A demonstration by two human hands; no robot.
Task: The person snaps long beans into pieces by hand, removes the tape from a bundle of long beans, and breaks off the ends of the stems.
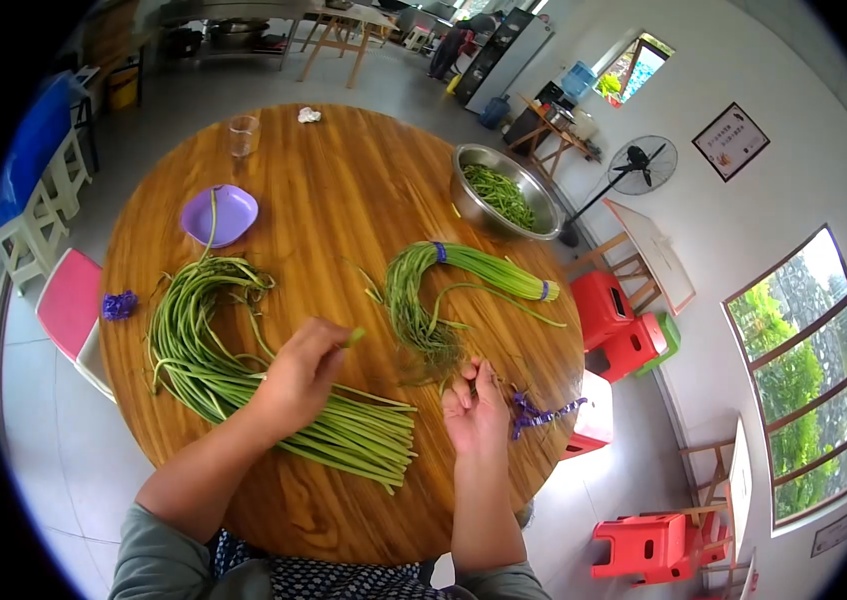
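Note:
My left hand (298, 375) is closed over the loose garlic scapes, and a short green garlic scape piece (355, 337) sticks out from its fingertips. Beneath that wrist a loose heap of garlic scapes (203, 365) lies with cut ends to the right and curled tips at the back. To the right, my right hand (475, 405) has its fingers curled and pinched; I cannot make out what is in them. Just behind it are the thin tips of a bundled bunch of garlic scapes (483, 268), tied with blue bands. A crumpled purple tape strip (541, 412) lies beside my right hand.
On the round wooden table (343, 190) stand a steel bowl (543, 205) of cut green pieces, a purple dish (233, 215) with a stem across it, and a clear cup (242, 135). White tissue (309, 115) and a purple tape wad (119, 305) lie near the edge. Red stools (603, 305) stand right.

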